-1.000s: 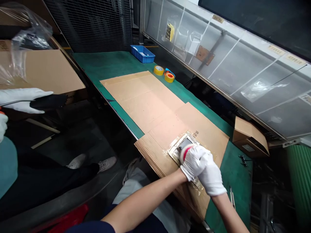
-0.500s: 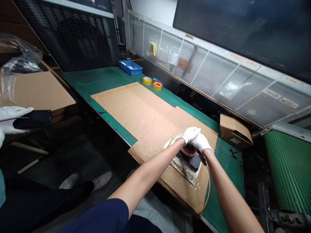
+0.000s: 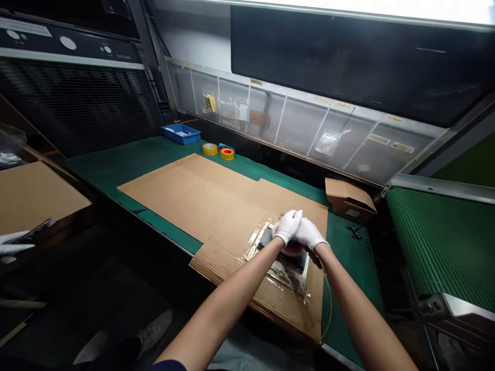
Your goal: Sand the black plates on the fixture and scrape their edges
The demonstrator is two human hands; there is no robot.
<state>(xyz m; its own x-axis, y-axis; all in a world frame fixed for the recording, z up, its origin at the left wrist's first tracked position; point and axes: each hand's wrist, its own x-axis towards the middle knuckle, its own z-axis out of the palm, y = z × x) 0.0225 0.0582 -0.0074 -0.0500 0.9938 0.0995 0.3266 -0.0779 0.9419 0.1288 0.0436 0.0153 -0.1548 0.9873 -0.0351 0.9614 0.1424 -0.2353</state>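
My left hand (image 3: 289, 225), in a white glove, is closed over the top of a round air sander (image 3: 293, 249) with a red and dark body. Close beside it, my right hand (image 3: 310, 234), also gloved, wraps the sander's rear side, where a thin hose (image 3: 330, 301) runs off toward the table edge. Beneath the tool lies a dark flat panel (image 3: 266, 237) within a pale frame of tape-covered strips (image 3: 284, 278) on brown cardboard (image 3: 212, 201). The hands hide much of the sander.
Tape rolls (image 3: 210, 149) and a blue tray (image 3: 181, 134) stand on the green table (image 3: 100, 165). A small carton (image 3: 350, 198) and black clips (image 3: 355, 232) are at right, beside a green ribbed conveyor (image 3: 444, 247). Another person's gloved hand (image 3: 13, 245) shows at left.
The head view has turned to the right and up. Both hands stay on the sander, which has shifted slightly over the panel, uncovering more of its left end.
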